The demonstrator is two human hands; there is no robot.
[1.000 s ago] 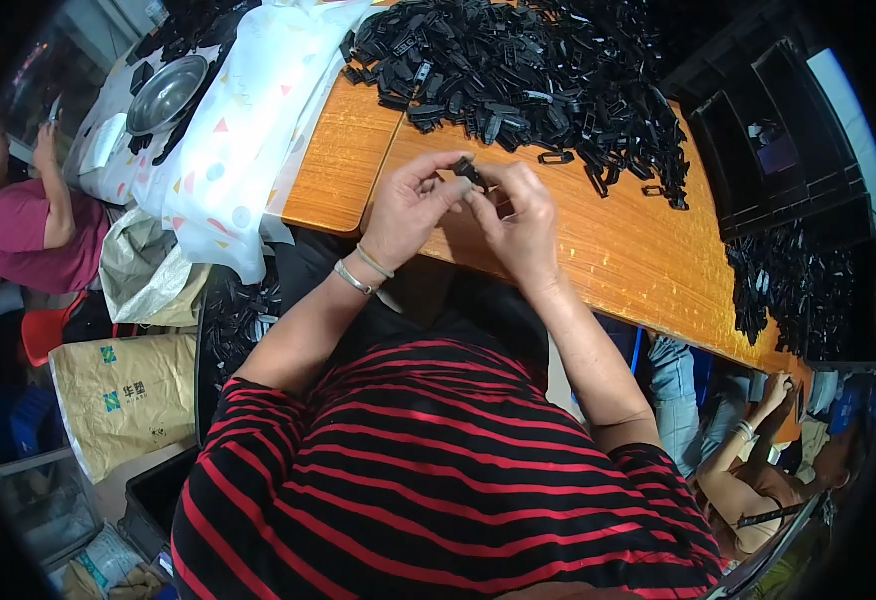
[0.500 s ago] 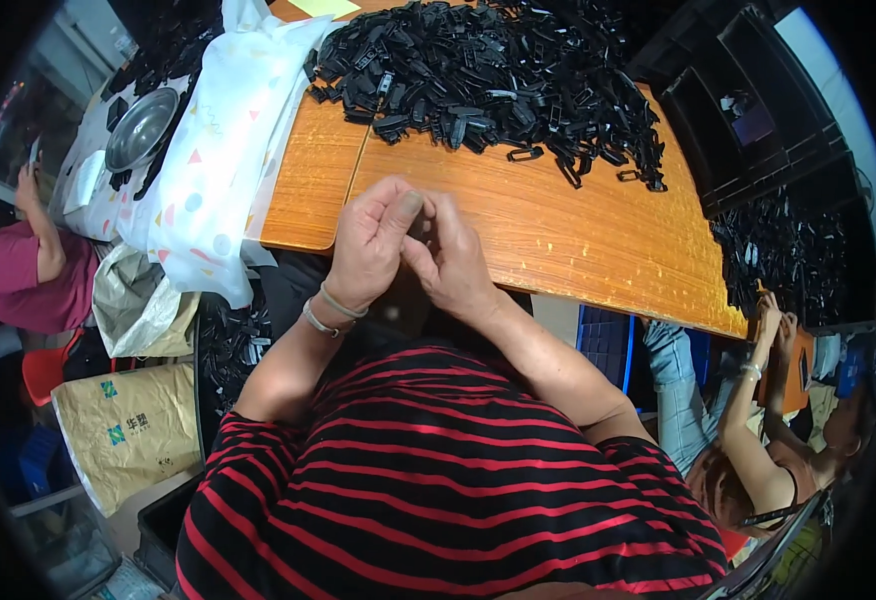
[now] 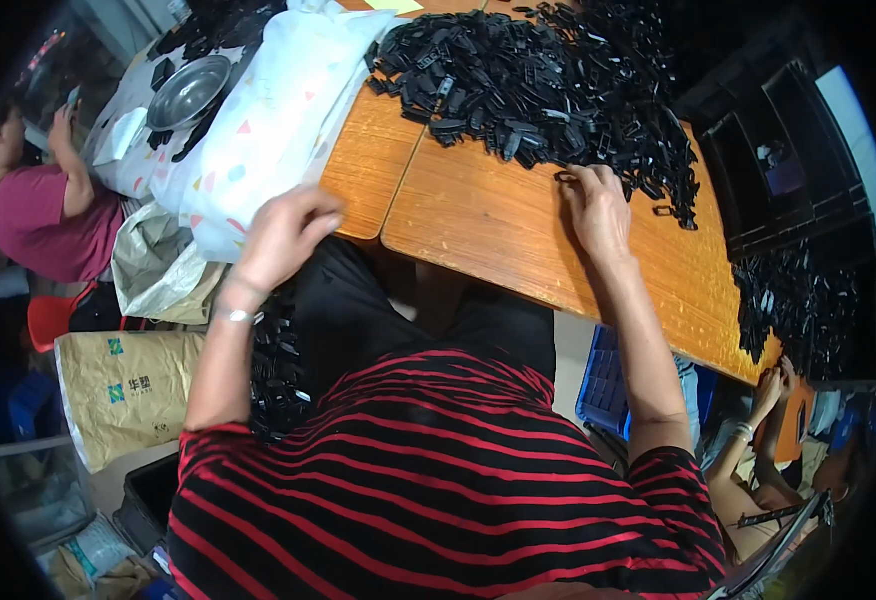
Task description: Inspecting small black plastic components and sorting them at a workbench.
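A heap of small black plastic parts (image 3: 518, 90) covers the far side of the wooden table (image 3: 488, 220). My right hand (image 3: 598, 208) reaches to its near edge, fingers stretched forward and slightly bent over the parts. Right beside those fingertips lies a loop-shaped black part (image 3: 564, 176). Off the table's left front corner, my left hand (image 3: 290, 232) hangs in the air near the patterned plastic cover. Its fingers are curled in towards the thumb; whatever they may hold is hidden.
A white patterned plastic cover (image 3: 268, 130) drapes the left side, with a metal bowl (image 3: 190, 92) beyond. Black crates (image 3: 788, 170) stand at the right. A printed paper sack (image 3: 128, 395) is at lower left. One person (image 3: 53, 220) sits left; another person's hands (image 3: 778, 385) work at right.
My hands were together over the table's front edge; now they are apart. The left has moved left, and the right has moved forward and right to the heap. The whole view has shifted slightly.
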